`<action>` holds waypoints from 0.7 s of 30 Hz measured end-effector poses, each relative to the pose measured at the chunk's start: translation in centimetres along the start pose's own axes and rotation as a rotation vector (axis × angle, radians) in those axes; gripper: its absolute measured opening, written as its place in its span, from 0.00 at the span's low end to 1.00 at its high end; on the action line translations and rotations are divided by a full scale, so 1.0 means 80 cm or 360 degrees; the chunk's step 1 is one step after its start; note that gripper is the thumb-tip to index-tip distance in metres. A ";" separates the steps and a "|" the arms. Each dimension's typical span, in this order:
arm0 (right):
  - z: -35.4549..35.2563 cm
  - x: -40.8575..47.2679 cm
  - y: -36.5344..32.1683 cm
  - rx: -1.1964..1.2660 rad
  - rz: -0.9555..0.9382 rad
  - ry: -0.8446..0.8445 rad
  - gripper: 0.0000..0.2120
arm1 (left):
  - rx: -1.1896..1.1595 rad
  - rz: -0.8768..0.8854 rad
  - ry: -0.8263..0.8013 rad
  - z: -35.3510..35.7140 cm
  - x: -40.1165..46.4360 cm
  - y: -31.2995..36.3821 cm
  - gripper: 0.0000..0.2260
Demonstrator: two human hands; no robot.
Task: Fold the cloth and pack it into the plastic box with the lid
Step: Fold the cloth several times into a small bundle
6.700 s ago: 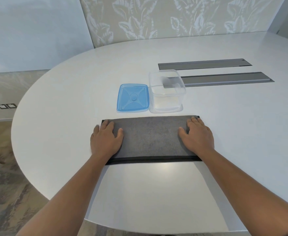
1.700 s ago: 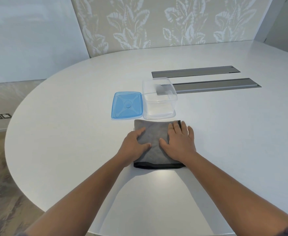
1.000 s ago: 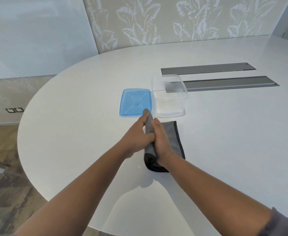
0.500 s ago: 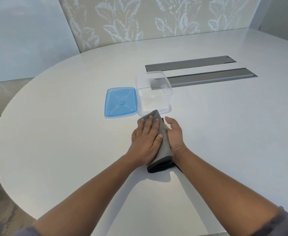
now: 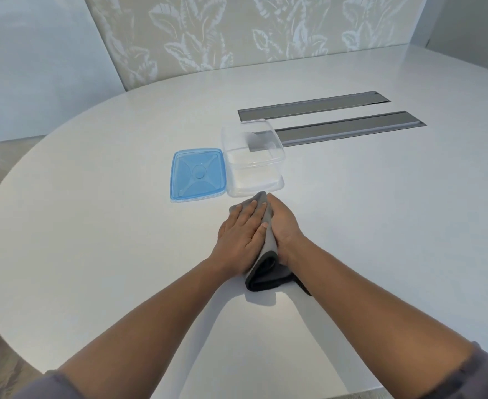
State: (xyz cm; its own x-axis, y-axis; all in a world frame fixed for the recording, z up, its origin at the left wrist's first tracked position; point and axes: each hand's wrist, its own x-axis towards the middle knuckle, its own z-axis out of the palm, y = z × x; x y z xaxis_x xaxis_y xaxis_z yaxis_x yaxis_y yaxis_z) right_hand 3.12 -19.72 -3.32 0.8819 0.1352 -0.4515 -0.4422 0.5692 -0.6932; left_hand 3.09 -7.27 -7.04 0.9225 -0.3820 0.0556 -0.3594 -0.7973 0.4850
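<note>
one grey cloth, folded long, is pointed near to far at one clear box, beside one blue lid. it is pressed flat by the left hand with straight fingers and grasped by the right hand.

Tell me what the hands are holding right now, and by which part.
The folded grey cloth on the table. The left hand presses flat on its top; the right hand cups its right side. Neither lifts it.

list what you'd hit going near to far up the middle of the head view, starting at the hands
hands, left and right, on the folded grey cloth → clear plastic box → two grey slots in the table → leaf-patterned wall
</note>
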 end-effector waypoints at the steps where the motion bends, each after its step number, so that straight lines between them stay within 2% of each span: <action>1: 0.004 -0.003 -0.007 -0.0164 -0.0003 -0.0003 0.25 | -0.0003 0.0005 -0.0002 0.000 -0.001 -0.001 0.34; 5: 0.002 -0.005 -0.038 -0.1052 -0.0119 0.0258 0.19 | 0.0057 -0.0008 -0.0014 0.002 -0.004 -0.002 0.33; 7: -0.009 -0.002 -0.044 -0.1201 -0.0165 0.0371 0.15 | 0.0070 -0.0004 -0.0032 0.003 -0.007 0.000 0.32; 10: -0.031 -0.003 -0.035 -0.1043 -0.0228 0.0413 0.09 | 0.0206 0.0065 -0.0048 0.000 -0.011 0.004 0.31; 13: -0.045 0.000 -0.029 -0.0907 -0.0258 0.0394 0.09 | 0.0412 0.0105 -0.0061 -0.003 -0.008 0.010 0.33; 21: -0.052 -0.004 -0.043 -0.0612 -0.0119 0.0286 0.14 | 0.0363 -0.0084 -0.0204 -0.007 0.010 0.024 0.49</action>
State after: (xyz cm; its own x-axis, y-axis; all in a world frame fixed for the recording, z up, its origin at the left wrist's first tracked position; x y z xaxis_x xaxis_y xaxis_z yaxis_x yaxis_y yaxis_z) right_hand 3.65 -25.10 -3.16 0.8863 -0.0580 -0.4594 -0.4369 0.2237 -0.8712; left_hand 3.19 -8.87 -5.57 0.9206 -0.3818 -0.0827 -0.3473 -0.8968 0.2743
